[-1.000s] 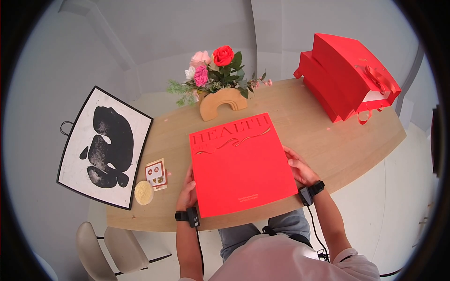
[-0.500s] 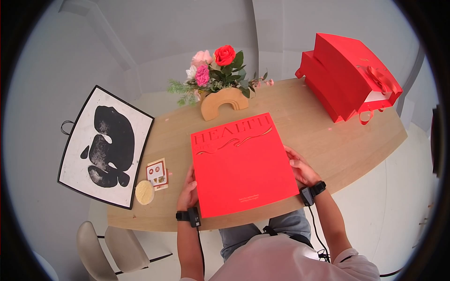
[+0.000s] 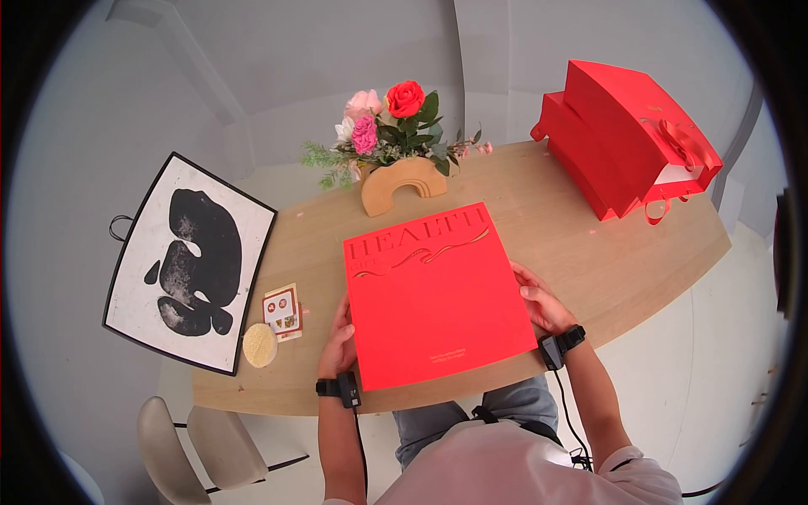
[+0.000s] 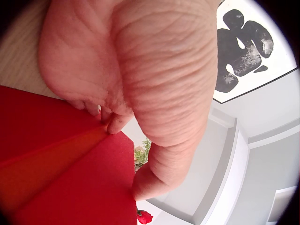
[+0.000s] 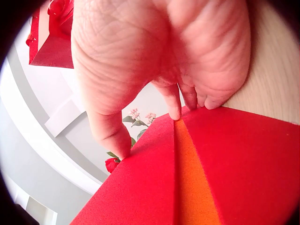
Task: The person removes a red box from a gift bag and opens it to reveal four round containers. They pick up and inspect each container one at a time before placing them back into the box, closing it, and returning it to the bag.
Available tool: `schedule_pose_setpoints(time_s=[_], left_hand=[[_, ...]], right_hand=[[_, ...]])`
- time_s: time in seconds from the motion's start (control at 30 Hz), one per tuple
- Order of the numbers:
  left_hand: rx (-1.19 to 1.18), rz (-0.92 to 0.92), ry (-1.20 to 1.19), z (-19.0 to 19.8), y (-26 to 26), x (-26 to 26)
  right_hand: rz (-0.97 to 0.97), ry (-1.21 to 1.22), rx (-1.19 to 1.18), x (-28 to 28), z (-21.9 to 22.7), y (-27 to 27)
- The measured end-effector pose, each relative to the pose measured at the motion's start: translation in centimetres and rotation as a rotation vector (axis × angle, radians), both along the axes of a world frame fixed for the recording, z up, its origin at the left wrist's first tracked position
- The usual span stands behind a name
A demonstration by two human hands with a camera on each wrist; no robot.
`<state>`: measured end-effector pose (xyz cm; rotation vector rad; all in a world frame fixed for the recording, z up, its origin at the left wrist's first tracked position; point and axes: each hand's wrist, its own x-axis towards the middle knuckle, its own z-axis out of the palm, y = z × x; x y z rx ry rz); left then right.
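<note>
A large, flat red box [image 3: 438, 311] with HEALTH lettered along its far edge lies in front of the person. My left hand [image 3: 339, 341] holds its left side and my right hand [image 3: 547, 307] its right side. In the left wrist view, the thumb lies on the upper red part [image 4: 93, 176], while a fingertip touches the orange band [image 4: 51, 161] below it. The right wrist view matches this: thumb at the upper part's edge, a finger at the top of the orange band [image 5: 194, 173], other fingers partly hidden along the lower red part [image 5: 253, 154].
Beyond the box stands an arch-shaped wooden vase [image 3: 379, 194] with flowers [image 3: 402, 101]. Red gift bags [image 3: 623, 126] stand at the far right. To the left are a black-and-white picture panel [image 3: 202, 252], small cards [image 3: 282, 307] and a round yellowish pad [image 3: 259, 346]. Chairs [image 3: 223, 446] stand below the table [image 3: 589, 261].
The head view has shifted very slightly. Both hands stay at the sides of the red box, and the box shows no clear movement.
</note>
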<state>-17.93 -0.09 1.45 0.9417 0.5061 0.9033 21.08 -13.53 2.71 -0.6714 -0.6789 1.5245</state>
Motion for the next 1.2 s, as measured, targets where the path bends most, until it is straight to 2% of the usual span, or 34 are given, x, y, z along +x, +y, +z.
schedule_pose_setpoints(time_s=[1.2], left_hand=[[-0.039,0.003,-0.03,-0.25,0.06,-0.15]], right_hand=[[0.014,0.034,0.025,0.08,-0.21,0.16]])
